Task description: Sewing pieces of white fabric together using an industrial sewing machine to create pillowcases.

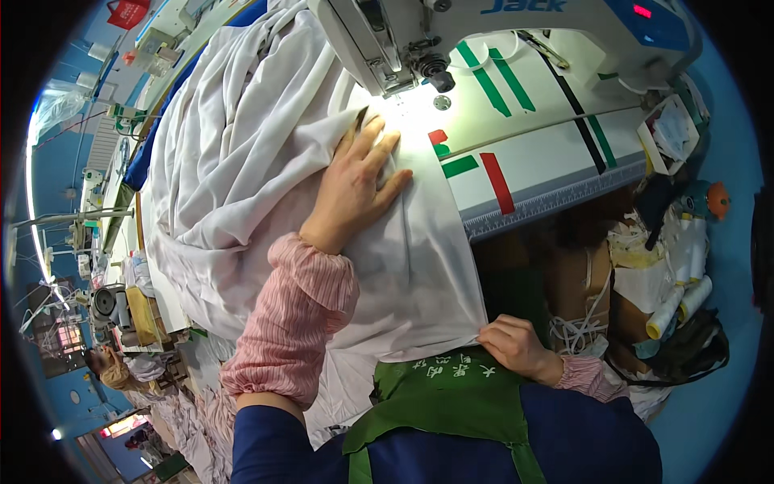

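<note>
A large white cloth (234, 153) lies in folds over the sewing table and hangs toward my lap. My left hand (355, 181) rests on it with fingers spread, pressing it flat just left of the needle area. A small dark pointed thing shows by the fingertips; I cannot make out its kind. At the table's near side, my right hand (516, 347) pinches the cloth's edge between thumb and fingers, in front of my green apron (451, 395). Above the cloth stands the sewing machine (516, 32), its lamp lighting the bed beside the cloth.
Green, red (497, 183) and black tape strips mark the white table top, with a ruler strip (556, 195) along its front edge. A small box (669, 133) stands at the right corner. Below are thread cones (679, 306) and a dark bag (685, 347). Other machines line the left.
</note>
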A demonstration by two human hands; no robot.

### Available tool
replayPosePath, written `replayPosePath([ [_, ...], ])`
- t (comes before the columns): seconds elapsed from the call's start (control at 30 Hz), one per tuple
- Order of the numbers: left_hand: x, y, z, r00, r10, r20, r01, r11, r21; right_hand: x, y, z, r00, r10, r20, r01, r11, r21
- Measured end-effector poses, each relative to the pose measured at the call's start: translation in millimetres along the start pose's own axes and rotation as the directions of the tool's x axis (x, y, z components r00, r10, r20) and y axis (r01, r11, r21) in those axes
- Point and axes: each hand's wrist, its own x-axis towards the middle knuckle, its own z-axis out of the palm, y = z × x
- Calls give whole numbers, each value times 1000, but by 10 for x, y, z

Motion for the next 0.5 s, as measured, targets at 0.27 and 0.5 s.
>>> replayPosePath([
  [0.27,372,-461,10,998,-8,70,13,998,-66,440,107,-187,999,-30,-39,29,999,-13],
  [0.5,632,-842,18,994,42,97,-33,995,-93,775,150,-324,994,-88,-66,83,994,-75],
])
